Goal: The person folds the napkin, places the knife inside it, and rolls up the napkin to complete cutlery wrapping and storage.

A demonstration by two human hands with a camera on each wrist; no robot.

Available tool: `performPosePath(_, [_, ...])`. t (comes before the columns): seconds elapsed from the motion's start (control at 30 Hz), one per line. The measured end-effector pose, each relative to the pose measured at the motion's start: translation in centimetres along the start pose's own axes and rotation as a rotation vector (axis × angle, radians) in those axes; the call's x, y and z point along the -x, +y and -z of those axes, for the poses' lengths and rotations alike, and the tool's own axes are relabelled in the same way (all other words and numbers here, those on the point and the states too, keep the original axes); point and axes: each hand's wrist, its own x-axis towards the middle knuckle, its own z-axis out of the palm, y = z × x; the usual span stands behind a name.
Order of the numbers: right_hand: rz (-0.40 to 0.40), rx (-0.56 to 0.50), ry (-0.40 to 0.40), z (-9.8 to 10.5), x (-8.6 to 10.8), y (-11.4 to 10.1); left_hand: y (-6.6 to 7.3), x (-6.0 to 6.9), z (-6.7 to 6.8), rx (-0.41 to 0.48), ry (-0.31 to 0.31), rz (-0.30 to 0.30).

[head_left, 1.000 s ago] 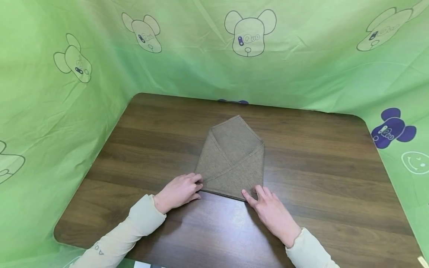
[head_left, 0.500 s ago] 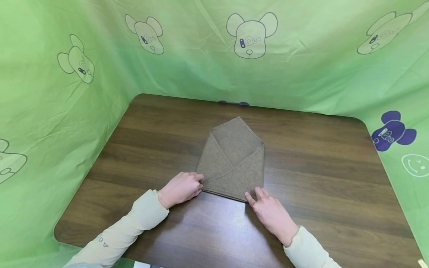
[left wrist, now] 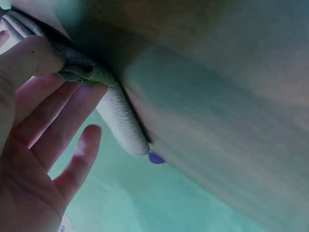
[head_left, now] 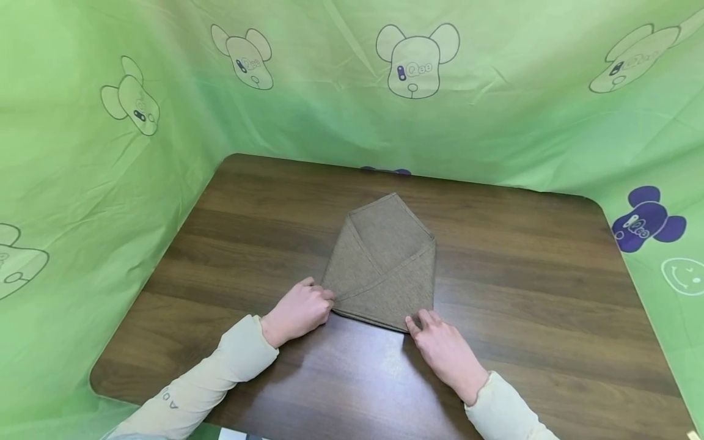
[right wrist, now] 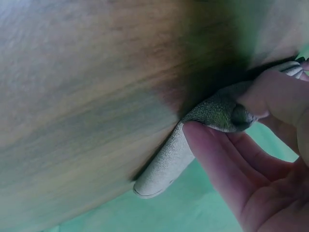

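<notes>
- Folded brown cloth (head_left: 385, 263) lies on the counter (head_left: 522, 275), close to its middle; one pointed corner is directed to the far edge, and two slanting seams meet on its upper face.
- The left hand (head_left: 299, 310) is grasping the near left corner of the cloth; in the left wrist view, the thumb and some fingers pinch the fabric, while the little finger stands free of it.
- The right hand (head_left: 447, 351) is grasping the near right corner in the same manner, with the fabric between thumb and fingers.
- The counter has a dark brown surface with wood grain, and its visible corners are rounded; a pale reflection of light (head_left: 387, 363) shines in front of the cloth, between the two arms.
- Green fabric (head_left: 308, 116) surrounds the counter at the left, the back and the right, with some wrinkles in it; outlined animal heads with round ears are printed on it.
- At the right side, this fabric carries also a purple head (head_left: 648, 219) and, below it, a white smiling face (head_left: 684, 276).
- Both sleeves (head_left: 236, 354) are cream-coloured and padded; the left one bears dark letters.
- Below the counter's near edge, a white object (head_left: 232, 434) shows only partly.
</notes>
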Motion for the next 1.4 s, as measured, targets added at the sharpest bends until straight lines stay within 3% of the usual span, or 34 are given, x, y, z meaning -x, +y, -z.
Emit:
performPosePath(0.3, [-0.009,-0.005,0.008,0.0,-0.2,0.1,-0.1,0.4,-0.5,0.148,-0.007,0.096])
performPosePath(0.73, [-0.009,-0.052,0.023,0.0,0.2,0.6,-0.2,0.2,-0.8,0.249,-0.026,0.143])
performPosePath(0.9, [-0.01,-0.047,-0.011,0.1,0.2,0.5,-0.4,0.1,-0.7,0.292,-0.026,0.15])
performPosePath(1.13, [0.016,-0.024,0.001,-0.3,0.3,0.7,-0.5,0.3,-0.6,0.295,-0.028,0.157])
performPosePath(1.4, [0.025,-0.061,0.067,-0.1,0.2,1.1,-0.6,0.8,-0.3,0.22,-0.015,0.187])
